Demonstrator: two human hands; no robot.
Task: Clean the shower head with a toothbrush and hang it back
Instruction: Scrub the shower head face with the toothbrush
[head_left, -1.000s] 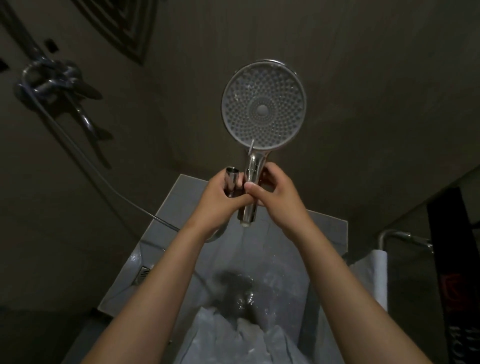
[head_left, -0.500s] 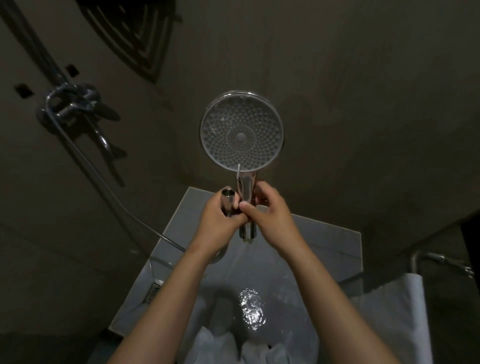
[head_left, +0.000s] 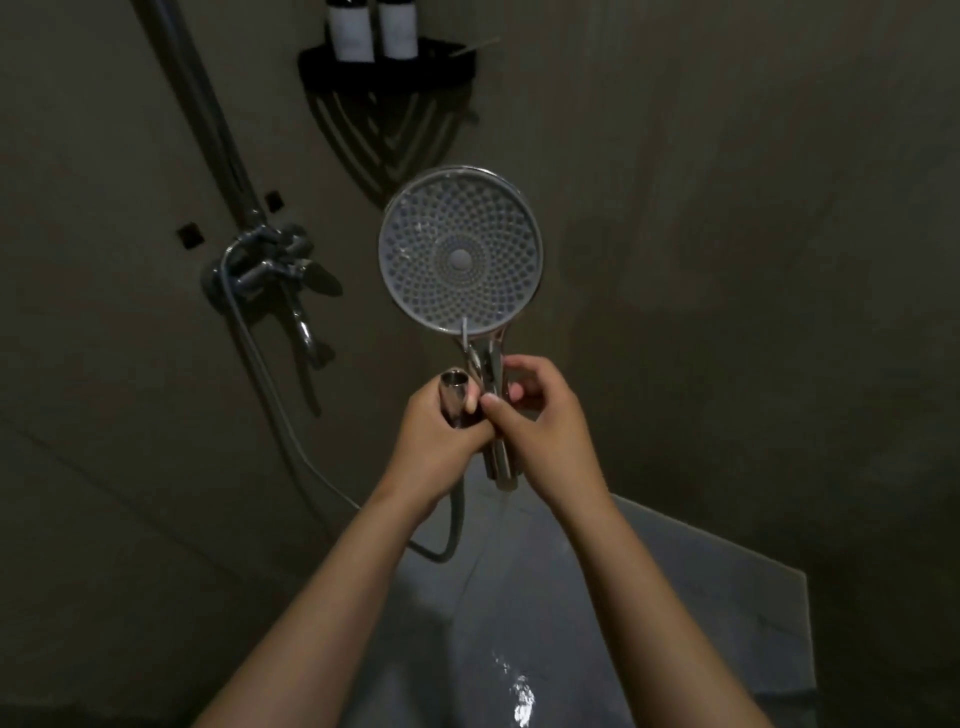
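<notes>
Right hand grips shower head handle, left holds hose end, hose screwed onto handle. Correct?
No: head view shows the hose end off the handle, held beside it by the left hand. As said, the right hand grips the handle.

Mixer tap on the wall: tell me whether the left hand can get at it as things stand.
Probably not yet. Nothing stands between the left hand and the mixer tap, but that hand grips the hose connector, so it would have to let go first.

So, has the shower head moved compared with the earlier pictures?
Yes. The shower head now appears much closer to the wall mixer, so it has shifted left toward it, although the camera itself also turned upward.
</notes>
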